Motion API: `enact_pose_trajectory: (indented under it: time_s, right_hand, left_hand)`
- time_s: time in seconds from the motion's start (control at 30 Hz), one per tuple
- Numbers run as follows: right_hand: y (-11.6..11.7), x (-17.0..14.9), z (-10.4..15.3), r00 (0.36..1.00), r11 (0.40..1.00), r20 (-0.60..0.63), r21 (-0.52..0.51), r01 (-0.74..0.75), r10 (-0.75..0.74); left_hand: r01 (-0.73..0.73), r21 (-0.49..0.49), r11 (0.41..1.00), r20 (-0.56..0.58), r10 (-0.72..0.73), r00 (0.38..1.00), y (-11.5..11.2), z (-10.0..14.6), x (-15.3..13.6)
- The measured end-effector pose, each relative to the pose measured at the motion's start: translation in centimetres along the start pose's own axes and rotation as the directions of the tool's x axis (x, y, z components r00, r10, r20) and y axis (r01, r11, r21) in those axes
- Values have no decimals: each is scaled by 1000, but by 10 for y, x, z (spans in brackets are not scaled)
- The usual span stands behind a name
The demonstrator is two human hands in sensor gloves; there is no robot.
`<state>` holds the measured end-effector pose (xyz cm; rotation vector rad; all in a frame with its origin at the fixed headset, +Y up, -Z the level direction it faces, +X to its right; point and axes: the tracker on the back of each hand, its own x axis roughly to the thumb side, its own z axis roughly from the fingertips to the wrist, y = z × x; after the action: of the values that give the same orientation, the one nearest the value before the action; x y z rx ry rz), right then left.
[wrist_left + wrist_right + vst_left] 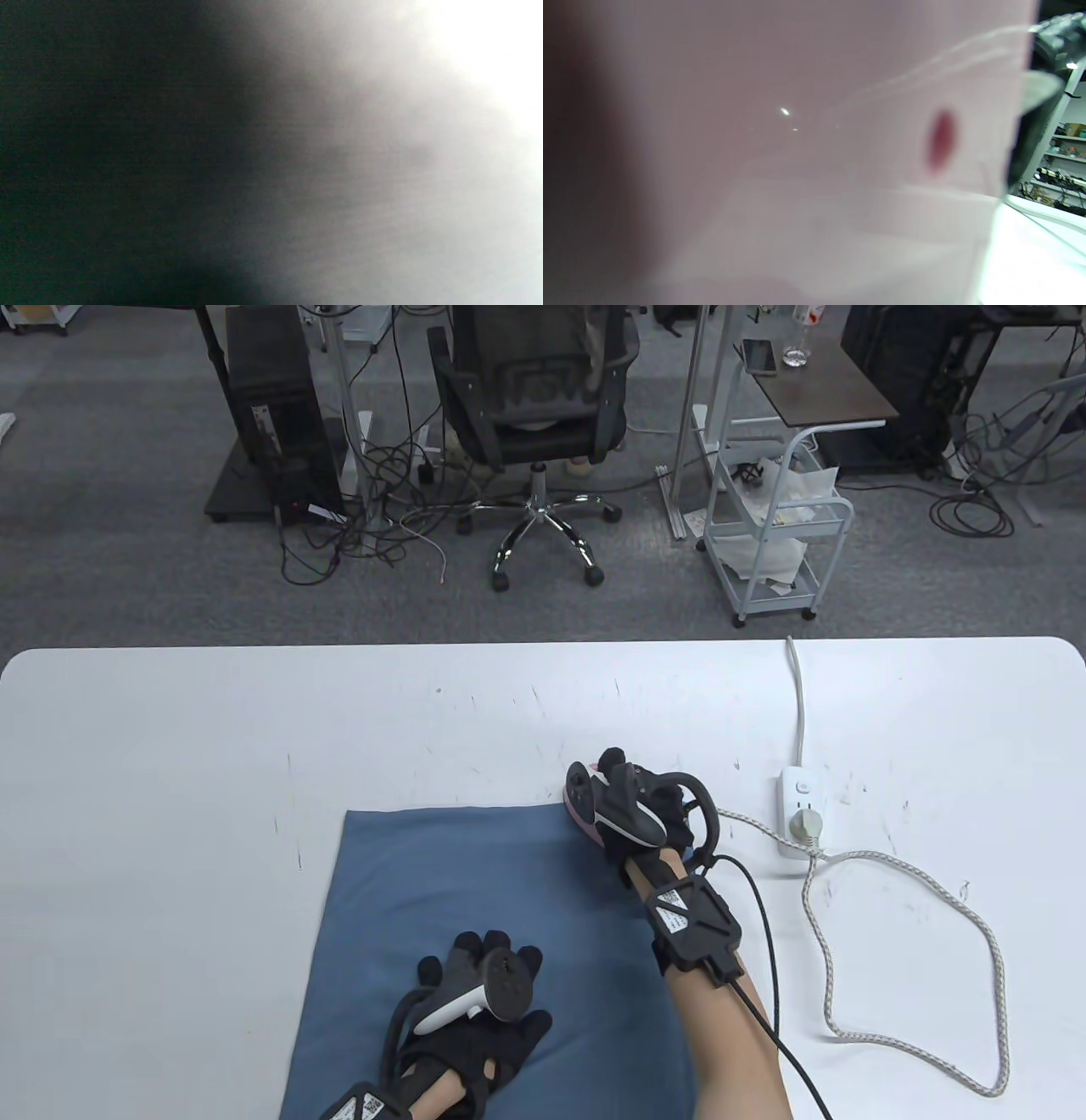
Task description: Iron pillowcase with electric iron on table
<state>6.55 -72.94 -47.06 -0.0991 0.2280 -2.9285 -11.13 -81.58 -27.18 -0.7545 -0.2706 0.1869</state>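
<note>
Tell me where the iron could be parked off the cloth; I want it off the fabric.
Bare table lies left of the pillowcase and along the far edge. To the right it is crowded: power strip and looping cord. The right hand grips the iron; the left hand rests on the cloth.

Rt wrist cam is almost fully filled by the iron (806, 169), pale pink glossy plastic, v. close and blurred. A dark red oval mark (941, 140) sits on it toward the right. Small light glints upper centre; faint curved lines run across the upper right. Left side falls into dark shadow. A dark rounded part (1031, 127) sticks out at the iron's right edge; can't tell what. Bottom right, a strip of bright white table (1035, 262). Far right bkgd: shelves (1067, 148) w/ clutter, out of focus.
</note>
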Motion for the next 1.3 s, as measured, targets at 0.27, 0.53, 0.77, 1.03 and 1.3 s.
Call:
enact_pose_trajectory:
  time_s: [0.27, 0.53, 0.77, 1.03, 1.3]
  right_hand:
    - [-25, 4, 26, 968, 972, 95, 49, 229, -233]
    - [-29, 30, 98, 901, 984, 397, 42, 175, -177]
    - [-23, 52, 68, 919, 992, 380, -16, 122, -107]
    - [-13, 60, -3, 987, 994, 148, -74, 74, -62]
    - [-26, 58, 7, 930, 955, 230, -4, 297, -288]
  left_hand:
    - [-1, 0, 1000, 1, 1, 1000, 0, 0, 0]
    - [-1, -1, 1000, 2, 1, 1000, 0, 0, 0]
    - [1, -1, 1000, 2, -1, 1000, 0, 0, 0]
    - [2, -2, 1000, 2, -2, 1000, -1, 0, 0]
    - [2, -1, 1000, 3, -2, 1000, -1, 0, 0]
